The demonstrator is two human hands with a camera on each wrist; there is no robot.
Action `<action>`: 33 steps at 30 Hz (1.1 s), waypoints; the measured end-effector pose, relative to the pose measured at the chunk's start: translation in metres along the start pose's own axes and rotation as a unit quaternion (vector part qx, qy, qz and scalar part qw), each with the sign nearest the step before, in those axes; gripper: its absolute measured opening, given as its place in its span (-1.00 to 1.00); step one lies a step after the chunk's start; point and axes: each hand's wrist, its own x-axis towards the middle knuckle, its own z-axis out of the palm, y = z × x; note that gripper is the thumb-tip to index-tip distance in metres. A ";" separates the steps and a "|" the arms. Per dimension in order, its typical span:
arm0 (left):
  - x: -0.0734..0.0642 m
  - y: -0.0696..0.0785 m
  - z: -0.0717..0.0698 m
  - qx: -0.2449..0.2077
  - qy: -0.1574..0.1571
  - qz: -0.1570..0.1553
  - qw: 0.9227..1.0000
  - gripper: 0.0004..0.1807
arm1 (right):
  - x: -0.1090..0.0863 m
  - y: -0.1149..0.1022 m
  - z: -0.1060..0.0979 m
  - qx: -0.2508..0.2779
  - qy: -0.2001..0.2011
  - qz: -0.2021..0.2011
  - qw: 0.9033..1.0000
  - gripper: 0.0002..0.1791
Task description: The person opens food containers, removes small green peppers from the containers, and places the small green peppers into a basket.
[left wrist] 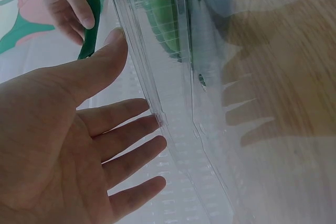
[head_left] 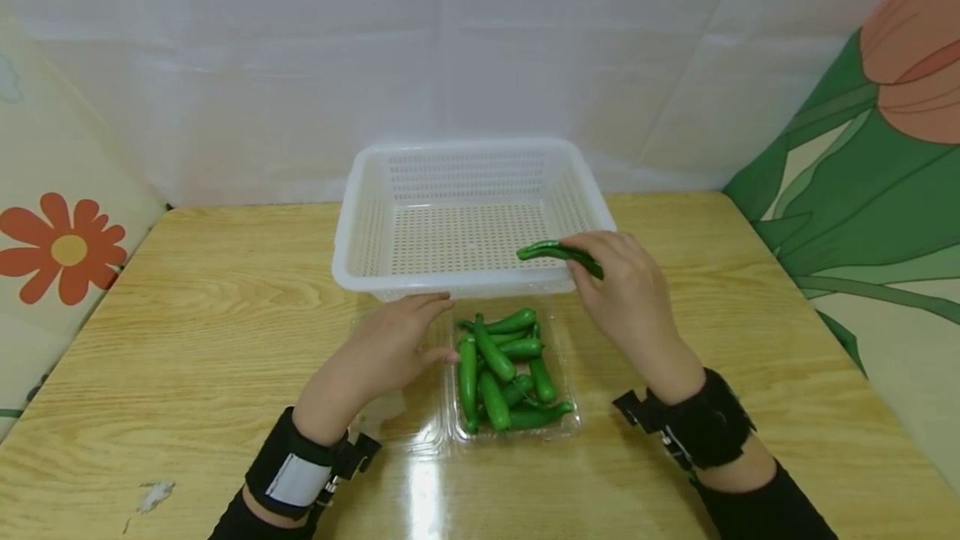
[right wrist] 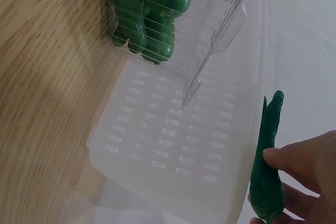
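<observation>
A green chili pepper (head_left: 557,250) is pinched between the thumb and fingers of my right hand (head_left: 628,294), over the near right rim of a white perforated basket (head_left: 347,227). The right wrist view shows the pepper (right wrist: 266,182) lengthwise, its thin stem end pointing away from the hand. Several more green peppers (head_left: 493,398) lie heaped in a clear plastic box (head_left: 566,427) in front of the basket. My left hand (head_left: 386,348) is at the box's left side, fingers extended. In the left wrist view, its fingertips (left wrist: 157,141) are right by the clear plastic edge, holding nothing.
The box's clear lid (head_left: 420,432) lies folded out to the left on the wooden table (head_left: 225,340). A white sheet (head_left: 450,48) hangs behind the basket. Flower-printed panels (head_left: 885,190) stand along both sides. A small torn patch (head_left: 156,496) marks the table at front left.
</observation>
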 end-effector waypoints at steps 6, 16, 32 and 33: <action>0.001 -0.001 0.001 0.001 -0.002 -0.003 1.000 -0.20 | 0.000 0.002 0.000 0.001 0.005 0.003 1.000 -0.67; 0.001 0.000 0.001 0.001 -0.005 -0.007 1.000 -0.20 | 0.000 0.006 -0.001 -0.005 -0.014 0.018 1.000 -0.66; 0.000 0.002 -0.001 0.003 -0.007 -0.005 1.000 -0.18 | 0.001 0.006 -0.006 -0.008 -0.018 0.034 0.999 -0.64; 0.000 0.002 -0.001 0.002 -0.007 -0.005 1.000 -0.18 | 0.001 0.006 -0.007 -0.007 -0.018 0.036 0.999 -0.64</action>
